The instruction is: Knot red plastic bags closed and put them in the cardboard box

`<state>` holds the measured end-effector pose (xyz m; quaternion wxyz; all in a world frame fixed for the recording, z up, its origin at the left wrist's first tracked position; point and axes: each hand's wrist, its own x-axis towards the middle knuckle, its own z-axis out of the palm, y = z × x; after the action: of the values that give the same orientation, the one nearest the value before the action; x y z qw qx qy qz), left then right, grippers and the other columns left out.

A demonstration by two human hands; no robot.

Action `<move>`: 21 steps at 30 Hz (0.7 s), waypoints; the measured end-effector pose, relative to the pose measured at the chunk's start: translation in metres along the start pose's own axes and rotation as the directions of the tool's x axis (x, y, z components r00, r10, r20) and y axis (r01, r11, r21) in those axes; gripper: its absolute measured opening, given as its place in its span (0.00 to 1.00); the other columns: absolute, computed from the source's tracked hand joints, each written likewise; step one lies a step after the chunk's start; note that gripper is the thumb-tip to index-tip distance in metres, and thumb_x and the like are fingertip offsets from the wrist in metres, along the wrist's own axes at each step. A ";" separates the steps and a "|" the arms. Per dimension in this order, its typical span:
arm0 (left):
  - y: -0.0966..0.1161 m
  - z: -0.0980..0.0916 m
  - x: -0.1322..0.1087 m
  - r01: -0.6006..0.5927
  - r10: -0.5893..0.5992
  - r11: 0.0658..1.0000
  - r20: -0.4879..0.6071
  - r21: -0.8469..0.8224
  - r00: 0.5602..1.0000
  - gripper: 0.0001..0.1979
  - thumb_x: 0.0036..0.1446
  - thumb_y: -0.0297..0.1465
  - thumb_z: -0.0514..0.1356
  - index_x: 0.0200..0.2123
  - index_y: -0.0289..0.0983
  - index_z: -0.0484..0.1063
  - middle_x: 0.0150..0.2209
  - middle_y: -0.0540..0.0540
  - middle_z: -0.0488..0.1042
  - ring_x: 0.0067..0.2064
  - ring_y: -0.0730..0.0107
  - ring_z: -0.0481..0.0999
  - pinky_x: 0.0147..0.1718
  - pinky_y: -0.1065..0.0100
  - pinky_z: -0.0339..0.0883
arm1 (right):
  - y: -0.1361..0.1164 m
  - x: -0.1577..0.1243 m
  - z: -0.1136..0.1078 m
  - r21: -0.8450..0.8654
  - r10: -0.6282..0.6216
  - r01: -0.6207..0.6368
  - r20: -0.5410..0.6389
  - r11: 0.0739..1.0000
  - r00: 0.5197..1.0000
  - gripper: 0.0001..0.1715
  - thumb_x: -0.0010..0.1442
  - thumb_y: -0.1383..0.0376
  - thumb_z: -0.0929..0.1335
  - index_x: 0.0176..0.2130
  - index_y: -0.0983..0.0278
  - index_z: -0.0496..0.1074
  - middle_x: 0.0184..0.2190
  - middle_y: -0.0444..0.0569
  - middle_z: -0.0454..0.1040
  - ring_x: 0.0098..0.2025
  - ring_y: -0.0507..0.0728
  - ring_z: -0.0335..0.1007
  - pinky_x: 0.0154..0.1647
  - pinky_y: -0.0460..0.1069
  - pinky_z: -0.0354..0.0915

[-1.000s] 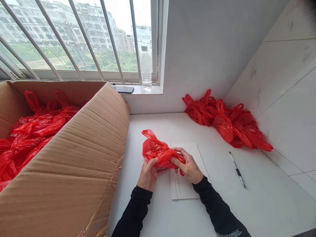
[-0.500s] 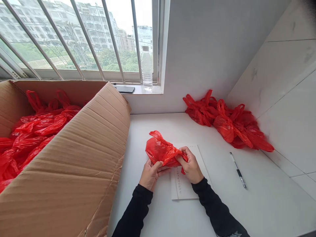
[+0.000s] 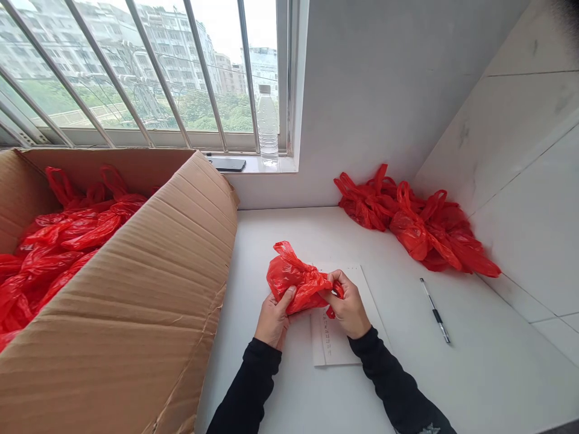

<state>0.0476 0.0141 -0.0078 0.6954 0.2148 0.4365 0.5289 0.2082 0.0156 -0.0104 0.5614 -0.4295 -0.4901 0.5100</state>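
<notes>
A bunched red plastic bag [image 3: 296,277] is held between my two hands above the white table [image 3: 280,386]. My left hand [image 3: 274,316] grips its near left side, thumb on top and the other fingers underneath. At the bag's right end, my right hand [image 3: 350,305] pinches the twisted plastic, with a small loop showing by the fingers. What the bag contains is hidden. Partly under the bag and right hand lies a white paper sheet [image 3: 335,352] with a column of small writing.
A large cardboard box [image 3: 149,289] on the left holds several red bags [image 3: 76,235]. More red bags [image 3: 420,223] are heaped by the right wall. A pen [image 3: 435,310] lies right of the paper. On the windowsill are a water bottle [image 3: 268,129] and a phone [image 3: 228,164].
My left thumb has shifted slightly up along the bag. The plastic at the right hand has moved a little, and a loop now shows there. The view has shifted slightly.
</notes>
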 end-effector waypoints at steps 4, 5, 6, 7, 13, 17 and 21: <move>-0.006 -0.003 0.005 -0.028 0.026 0.999 -0.079 -0.021 0.997 0.15 0.55 0.34 0.66 0.44 0.35 0.71 0.40 0.40 0.82 0.43 0.55 0.82 0.38 0.60 0.78 | -0.002 -0.001 0.003 -0.011 -0.009 0.009 -0.008 1.000 1.000 0.14 0.58 0.61 0.71 0.31 0.60 0.60 0.26 0.38 0.59 0.27 0.50 0.53 0.29 0.45 0.55; -0.006 -0.004 0.006 -0.041 0.038 0.999 -0.091 -0.025 0.995 0.15 0.56 0.34 0.65 0.45 0.36 0.71 0.40 0.40 0.82 0.43 0.55 0.82 0.38 0.61 0.78 | -0.003 -0.001 0.004 -0.010 -0.001 0.002 0.020 1.000 1.000 0.14 0.57 0.62 0.71 0.32 0.60 0.60 0.26 0.38 0.60 0.28 0.50 0.54 0.29 0.45 0.56; -0.006 -0.004 0.005 -0.052 0.049 0.998 -0.097 -0.029 0.994 0.15 0.57 0.34 0.64 0.46 0.36 0.71 0.40 0.40 0.82 0.42 0.56 0.82 0.38 0.61 0.78 | -0.004 -0.002 0.005 -0.004 0.009 -0.009 0.058 1.000 0.998 0.14 0.57 0.62 0.72 0.33 0.60 0.61 0.27 0.38 0.61 0.28 0.50 0.55 0.30 0.45 0.57; -0.005 -0.004 0.005 -0.059 0.056 0.998 -0.094 -0.036 0.994 0.15 0.57 0.34 0.64 0.47 0.36 0.71 0.40 0.40 0.82 0.42 0.56 0.82 0.37 0.62 0.78 | -0.005 -0.002 0.006 0.002 0.019 -0.020 0.097 1.000 0.995 0.15 0.56 0.63 0.72 0.34 0.59 0.61 0.28 0.38 0.62 0.29 0.51 0.56 0.31 0.45 0.58; 0.003 -0.001 -0.001 -0.010 0.011 0.997 0.015 -0.076 1.000 0.18 0.52 0.28 0.64 0.47 0.31 0.72 0.43 0.36 0.81 0.44 0.50 0.81 0.41 0.57 0.78 | 0.001 0.000 0.003 -0.011 0.027 -0.027 0.055 1.000 0.998 0.14 0.58 0.60 0.71 0.35 0.59 0.61 0.28 0.39 0.64 0.29 0.51 0.60 0.31 0.46 0.61; 0.003 0.002 -0.005 0.055 -0.045 0.997 0.156 -0.061 0.987 0.25 0.53 0.34 0.66 0.54 0.33 0.70 0.48 0.34 0.79 0.47 0.45 0.80 0.42 0.53 0.77 | 0.004 -0.001 0.001 -0.014 0.055 -0.054 0.020 0.998 0.998 0.14 0.59 0.59 0.70 0.35 0.59 0.59 0.25 0.37 0.63 0.24 0.50 0.57 0.26 0.46 0.60; 0.001 0.003 -0.005 -0.005 -0.002 0.999 0.185 0.039 0.983 0.32 0.47 0.34 0.71 0.55 0.34 0.69 0.54 0.32 0.75 0.52 0.41 0.76 0.42 0.56 0.77 | -0.004 -0.001 0.000 -0.069 0.015 -0.017 -0.024 0.997 1.000 0.15 0.57 0.60 0.71 0.31 0.60 0.60 0.23 0.36 0.58 0.24 0.49 0.53 0.26 0.45 0.56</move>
<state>0.0495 0.0102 -0.0032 0.7282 0.2770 0.3803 0.4985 0.2085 0.0143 -0.0065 0.5479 -0.4586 -0.4974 0.4920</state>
